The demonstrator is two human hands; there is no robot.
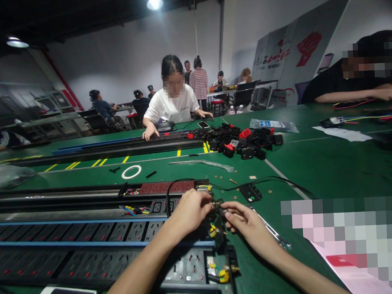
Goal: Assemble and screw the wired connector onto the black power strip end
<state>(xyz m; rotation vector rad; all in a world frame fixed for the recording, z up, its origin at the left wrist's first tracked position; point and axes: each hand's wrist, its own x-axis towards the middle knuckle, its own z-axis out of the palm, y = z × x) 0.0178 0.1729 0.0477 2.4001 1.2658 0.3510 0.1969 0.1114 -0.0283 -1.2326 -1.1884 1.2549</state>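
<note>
My left hand and my right hand meet over the end of a long black power strip with rows of socket modules. My left fingers pinch a small brass terminal stud carrying wires. My right fingertips are right beside it, but what they grip is too small to tell. Yellow-green wires with crimped connectors hang below my hands. A second brass terminal sits lower on the strip. A black cable loops up behind my left hand.
A second strip with red sockets lies beyond my hands. A pile of black switch modules sits further off, with loose brass washers and a black bracket nearby. A co-worker in white leans over the table; another person's arms rest right.
</note>
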